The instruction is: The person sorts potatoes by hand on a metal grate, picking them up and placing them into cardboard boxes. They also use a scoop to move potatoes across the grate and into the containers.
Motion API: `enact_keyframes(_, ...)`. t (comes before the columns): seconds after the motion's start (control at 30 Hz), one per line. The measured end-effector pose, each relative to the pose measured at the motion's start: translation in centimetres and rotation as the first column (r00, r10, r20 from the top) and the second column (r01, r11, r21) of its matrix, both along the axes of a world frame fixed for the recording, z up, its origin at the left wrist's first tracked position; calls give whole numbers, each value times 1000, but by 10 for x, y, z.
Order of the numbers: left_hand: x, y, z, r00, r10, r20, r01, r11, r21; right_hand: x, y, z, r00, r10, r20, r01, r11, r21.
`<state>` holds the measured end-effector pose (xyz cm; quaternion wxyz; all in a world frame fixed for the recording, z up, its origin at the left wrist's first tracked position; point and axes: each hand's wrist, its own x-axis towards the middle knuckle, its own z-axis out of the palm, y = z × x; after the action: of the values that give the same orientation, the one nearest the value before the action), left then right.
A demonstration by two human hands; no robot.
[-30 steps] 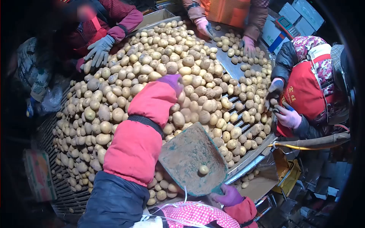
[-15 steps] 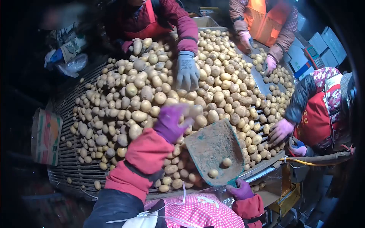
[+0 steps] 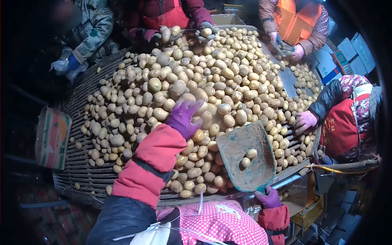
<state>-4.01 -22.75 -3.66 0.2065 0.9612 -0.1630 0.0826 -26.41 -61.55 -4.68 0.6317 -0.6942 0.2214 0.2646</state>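
Note:
My left hand (image 3: 183,119), in a purple glove, reaches over a large heap of potatoes (image 3: 163,83) with its fingers spread. Its fingertips are over or against potatoes near the middle, and I see nothing held in it. Gripped in my right hand (image 3: 269,197), also purple-gloved, is the handle of a green, dirt-coated scoop (image 3: 232,152), at the near edge of the heap. The scoop's mouth points away from me among the potatoes. Two potatoes (image 3: 248,158) lie inside it. My right fingers wrap round the handle and hide most of it.
A slatted table (image 3: 73,157) bears the heap. A cardboard box (image 3: 53,138) stands at its left edge. Across the table, a person's gloved hand (image 3: 206,32) holds potatoes. Another person's hand (image 3: 305,122) touches potatoes at the right. A metal plate (image 3: 289,81) lies at the far right.
The view has shifted a little. My left hand, blurred by motion before, now shows clearly over the heap. The far co-worker's grey-gloved hand has drawn back from the heap, holding a potato.

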Motion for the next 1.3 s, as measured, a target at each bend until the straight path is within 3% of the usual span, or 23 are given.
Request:
enact_keyframes(0.13,-35,-18,4,984,69,-163,-75,997,-34,-3,-3,-7,999,-15,-29,16,999,28)
enact_keyframes(0.17,-43,-25,14,997,-40,59,33,993,113,-4,-4,-11,999,-9,-39,11,999,35)
enact_keyframes(0.2,-45,-33,15,987,-78,-143,102,981,164,-3,-2,-8,999,-15,-41,17,999,43)
enact_keyframes(0.3,-79,-51,-13,978,-186,92,152,945,289,-1,2,-3,999,-16,-45,18,999,49)
enact_keyframes(0.37,-91,-69,-34,980,-108,170,69,973,221,-5,-4,-7,999,-18,-42,19,1000,19)
enact_keyframes(0.47,-104,-64,-43,961,-268,64,256,955,147,-13,-7,2,997,-73,-1,73,995,63)
enact_keyframes(0.5,-104,-57,-39,945,-316,80,307,946,105,-17,-7,4,999,-48,14,48,999,6)
enact_keyframes(0.57,-105,-41,-63,974,-220,-46,224,944,242,-23,-11,4,998,-48,-29,49,998,31)
enact_keyframes(0.67,-111,-6,-18,992,-127,-1,124,968,218,-30,-10,10,997,-56,-55,60,995,77)
enact_keyframes(0.73,-115,14,-6,993,-1,119,-22,980,197,-29,-3,15,997,-52,-59,57,994,94)
enact_keyframes(0.9,-134,81,-24,975,111,192,-146,973,177,-22,12,25,998,41,-55,-33,988,151)
enact_keyframes(0.97,-140,94,-25,961,157,227,-195,968,157,-17,17,28,995,72,-69,-65,993,101)
enact_keyframes(1.07,-121,112,22,894,420,-159,-427,904,-16,-14,22,20,996,69,-60,-64,995,83)
enact_keyframes(1.13,-81,131,25,900,328,289,-292,943,-159,-13,29,19,997,51,-54,-46,995,92)
enact_keyframes(1.27,21,153,29,951,132,279,-161,983,86,-9,51,22,994,65,-93,-60,996,61)
enact_keyframes(1.3,49,160,19,980,110,165,-144,966,214,-11,53,20,990,81,-116,-76,996,40)
